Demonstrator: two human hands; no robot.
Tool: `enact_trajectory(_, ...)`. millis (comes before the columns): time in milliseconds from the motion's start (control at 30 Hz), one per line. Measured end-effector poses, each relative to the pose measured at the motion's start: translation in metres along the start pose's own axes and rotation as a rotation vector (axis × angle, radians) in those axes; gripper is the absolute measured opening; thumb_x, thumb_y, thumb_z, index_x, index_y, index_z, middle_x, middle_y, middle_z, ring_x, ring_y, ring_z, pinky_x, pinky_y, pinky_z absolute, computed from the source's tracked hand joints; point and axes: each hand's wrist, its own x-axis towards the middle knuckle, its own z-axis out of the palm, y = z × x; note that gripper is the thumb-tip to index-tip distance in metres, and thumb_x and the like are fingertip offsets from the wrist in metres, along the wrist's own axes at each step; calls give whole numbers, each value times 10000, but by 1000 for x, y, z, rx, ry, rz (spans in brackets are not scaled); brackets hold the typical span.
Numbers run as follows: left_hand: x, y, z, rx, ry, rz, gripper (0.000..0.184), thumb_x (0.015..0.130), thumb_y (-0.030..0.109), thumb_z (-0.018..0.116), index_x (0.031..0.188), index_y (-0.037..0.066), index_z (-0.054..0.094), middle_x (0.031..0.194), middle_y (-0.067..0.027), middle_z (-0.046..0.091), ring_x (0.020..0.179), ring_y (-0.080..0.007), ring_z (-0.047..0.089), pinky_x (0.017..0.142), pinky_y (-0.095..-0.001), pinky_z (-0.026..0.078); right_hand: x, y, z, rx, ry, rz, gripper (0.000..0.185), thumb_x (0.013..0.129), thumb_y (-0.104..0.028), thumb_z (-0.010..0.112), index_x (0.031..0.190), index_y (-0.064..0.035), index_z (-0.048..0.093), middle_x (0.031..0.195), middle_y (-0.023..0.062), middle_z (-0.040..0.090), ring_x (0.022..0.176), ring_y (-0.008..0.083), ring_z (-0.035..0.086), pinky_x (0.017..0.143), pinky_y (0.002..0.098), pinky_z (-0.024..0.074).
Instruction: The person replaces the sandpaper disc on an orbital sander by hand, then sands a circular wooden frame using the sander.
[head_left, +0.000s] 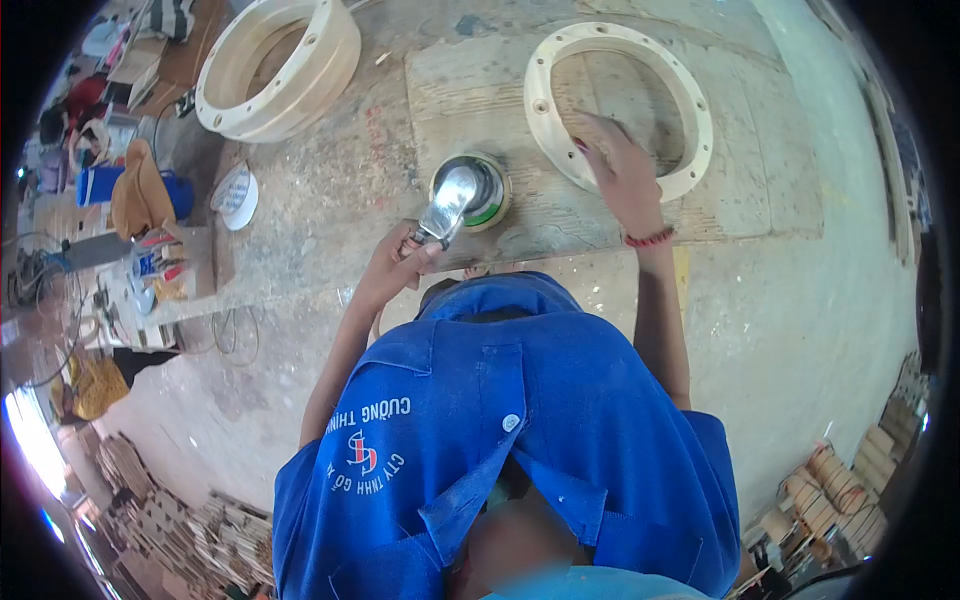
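My left hand (398, 263) is closed around the handle of a round power sander (466, 193). The sander has a shiny metal top and a green band, and it sits pad-down on the worn wooden worktable (330, 215). To the right, a pale wooden ring (541, 105) with holes around its rim lies flat on the table. My right hand (625, 178), with a red bracelet at the wrist, reaches over the ring's near side. Its bent fingers touch the inner edge of the left rim, and the fingertips are partly hidden.
A second, deeper wooden ring (285, 110) stands at the table's back left. A white disc (236, 197) lies below it. Farther left are a blue container (178, 194), a brown cloth (141, 200) and assorted tools. Stacked wood pieces (225, 540) lie on the floor.
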Motion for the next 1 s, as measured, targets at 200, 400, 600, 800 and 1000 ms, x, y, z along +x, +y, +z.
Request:
enact_trajectory(200, 16, 24, 17, 647, 244, 520, 774, 800, 285, 798, 1456, 117, 424, 1342, -210, 507, 1145, -371, 570, 934, -456, 507, -70, 41, 12, -596, 31, 29, 592, 876, -248, 680, 1428, -129, 500, 1358, 191, 523, 1331, 379, 423, 1110, 516, 311)
enact_trajectory(400, 49, 56, 43, 936, 246, 563, 801, 784, 208, 775, 1483, 285, 392, 1411, -217, 445, 1148, -442, 567, 903, -496, 529, -71, 42, 30, -771, 40, 118, 623, 880, -309, 650, 1460, -167, 469, 1437, 172, 448, 1412, 380, 306, 1174, 555, 188)
enact_trajectory(600, 57, 52, 45, 933, 227, 467, 683, 808, 158, 715, 1426, 276, 448, 1324, -208, 483, 1062, -424, 613, 820, -491, 562, -72, 49, 32, -780, 53, 150, 564, 852, -296, 684, 1382, -170, 537, 1405, 160, 490, 1397, 378, 341, 1160, 580, 206)
enact_trajectory(800, 51, 60, 47, 958, 291, 468, 600, 814, 156, 677, 1378, 234, 487, 1193, -180, 508, 1017, -405, 617, 756, -490, 569, -73, 65, 35, -793, 68, 84, 516, 864, -322, 686, 1338, -152, 573, 1396, 168, 509, 1394, 374, 354, 1152, 584, 219)
enact_trajectory(1000, 48, 61, 54, 894, 377, 440, 646, 783, 207, 757, 1371, 244, 492, 1247, -161, 517, 1073, -386, 608, 815, -478, 549, -66, 47, 25, -880, -52, 144, 538, 855, -377, 686, 1326, -140, 580, 1355, 161, 535, 1330, 359, 409, 1153, 573, 231)
